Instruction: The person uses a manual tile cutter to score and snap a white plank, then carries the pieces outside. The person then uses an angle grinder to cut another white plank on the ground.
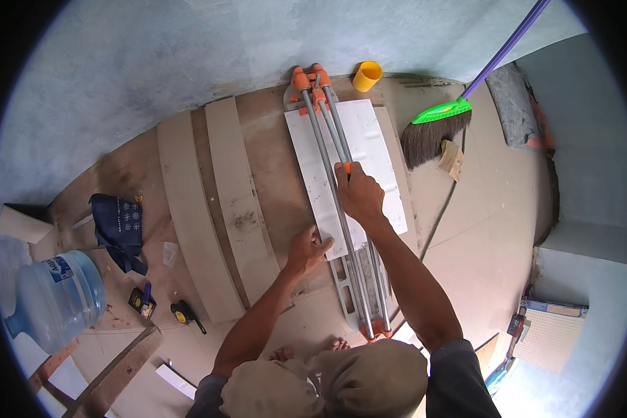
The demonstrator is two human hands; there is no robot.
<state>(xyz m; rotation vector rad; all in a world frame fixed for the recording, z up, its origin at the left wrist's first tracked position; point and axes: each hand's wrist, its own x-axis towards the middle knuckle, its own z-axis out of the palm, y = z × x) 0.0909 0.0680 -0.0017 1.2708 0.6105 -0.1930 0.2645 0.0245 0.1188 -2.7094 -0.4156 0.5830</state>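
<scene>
A manual tile cutter (347,275) with two long metal rails and orange end pieces lies on the floor, its far end close to the wall. Under the rails rests a white tile (369,150), flat and slightly turned. My right hand (360,191) is wrapped round the cutter's handle, about midway along the rails; only a bit of its orange part shows. At the tile's near left corner my left hand (308,251) grips the edge, thumb on top and fingers curled, partly out of sight.
Long beige tile strips (198,216) lie to the left. Beyond are a tape measure (183,312), a dark blue cloth bag (118,230) and a large water bottle (59,296). A yellow cup (367,76) and a broom (439,125) stand near the wall.
</scene>
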